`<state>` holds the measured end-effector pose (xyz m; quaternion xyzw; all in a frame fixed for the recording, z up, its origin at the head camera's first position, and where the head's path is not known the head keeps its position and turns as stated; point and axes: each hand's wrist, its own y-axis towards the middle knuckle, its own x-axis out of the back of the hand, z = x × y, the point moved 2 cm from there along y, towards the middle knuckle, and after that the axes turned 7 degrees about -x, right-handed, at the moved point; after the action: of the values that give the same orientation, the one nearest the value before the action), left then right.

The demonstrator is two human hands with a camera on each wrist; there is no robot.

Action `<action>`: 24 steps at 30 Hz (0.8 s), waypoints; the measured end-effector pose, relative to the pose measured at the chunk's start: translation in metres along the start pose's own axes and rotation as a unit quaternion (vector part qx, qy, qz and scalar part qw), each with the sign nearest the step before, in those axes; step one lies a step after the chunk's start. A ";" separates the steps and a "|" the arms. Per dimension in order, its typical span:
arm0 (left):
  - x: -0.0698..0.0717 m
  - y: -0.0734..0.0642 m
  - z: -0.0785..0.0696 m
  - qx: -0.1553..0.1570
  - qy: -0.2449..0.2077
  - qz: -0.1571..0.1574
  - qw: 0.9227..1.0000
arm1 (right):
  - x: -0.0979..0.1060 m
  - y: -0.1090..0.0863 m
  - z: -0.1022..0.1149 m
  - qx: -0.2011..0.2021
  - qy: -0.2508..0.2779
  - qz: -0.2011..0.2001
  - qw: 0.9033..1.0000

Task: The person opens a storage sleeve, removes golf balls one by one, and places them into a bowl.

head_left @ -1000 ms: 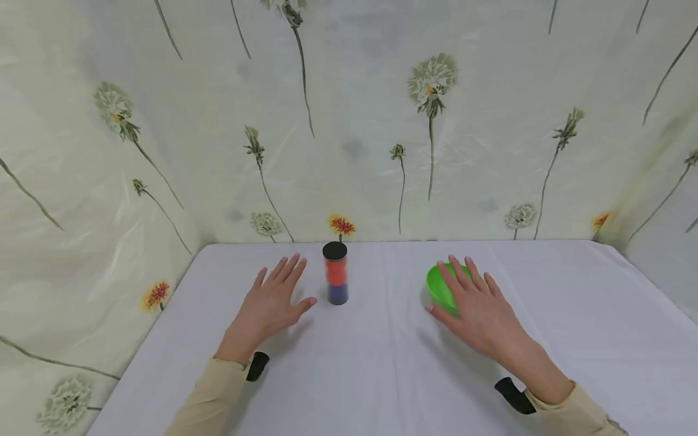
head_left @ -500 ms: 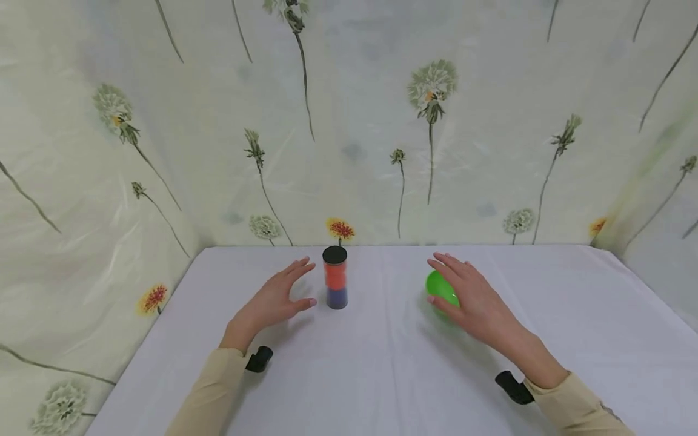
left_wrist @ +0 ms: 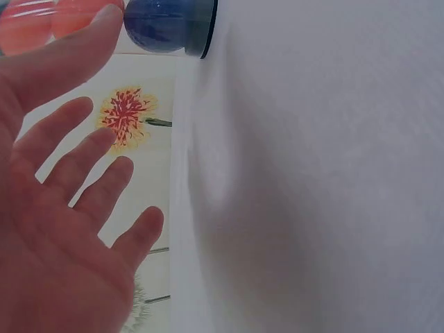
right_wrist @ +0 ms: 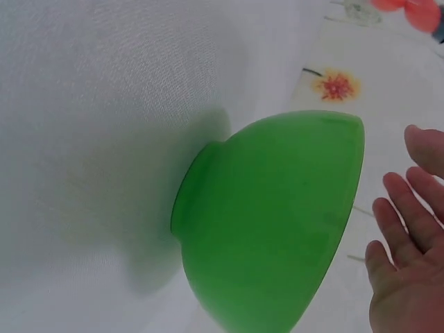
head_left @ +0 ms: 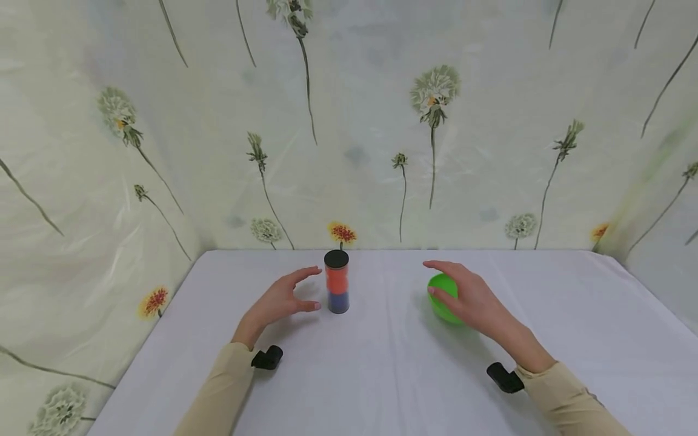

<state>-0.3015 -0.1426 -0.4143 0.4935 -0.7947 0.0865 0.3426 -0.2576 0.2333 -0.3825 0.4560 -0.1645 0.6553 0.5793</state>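
A clear tube [head_left: 337, 281] with a black lid stands upright left of centre. Red balls and a dark blue ball [left_wrist: 156, 26] show through its wall in the left wrist view. Just left of it, my left hand [head_left: 279, 300] is raised, thumb and fingers apart, with a small gap to the tube in the head view. To the right is a green bowl [head_left: 446, 313], upright on the cloth, its curved side [right_wrist: 270, 215] large in the right wrist view. My right hand [head_left: 481, 303] hovers at the bowl's right, partly covering it, fingers extended and holding nothing.
White cloth [head_left: 376, 375] covers the table. A flower-printed sheet [head_left: 354, 109] hangs behind the table's far edge and along both sides. Black wrist devices [head_left: 267, 358] sit at both cuffs.
Both hands have turned from palms down to thumb and fingers facing inward. The left has moved slightly right, closer to the tube. Tube and bowl stay in place on the table.
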 end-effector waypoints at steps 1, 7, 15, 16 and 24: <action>-0.001 0.001 0.001 -0.002 -0.011 0.002 1.000 | 0.000 0.001 -0.001 -0.004 0.005 0.002 1.000; -0.008 0.006 0.006 -0.001 -0.084 0.005 0.996 | -0.001 0.005 -0.009 -0.027 0.057 0.014 0.998; -0.016 0.013 0.013 0.017 -0.129 0.000 0.992 | 0.000 0.011 -0.018 -0.062 0.164 0.034 0.984; -0.017 0.014 0.014 0.019 -0.135 -0.002 0.991 | 0.001 0.012 -0.018 -0.065 0.173 0.036 0.982; -0.022 0.018 0.012 0.030 -0.195 -0.014 0.980 | 0.001 0.017 -0.016 -0.078 0.203 0.047 0.975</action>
<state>-0.3164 -0.1237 -0.4335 0.5219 -0.8365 0.0073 0.1670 -0.2791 0.2415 -0.3850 0.2586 -0.1157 0.7456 0.6031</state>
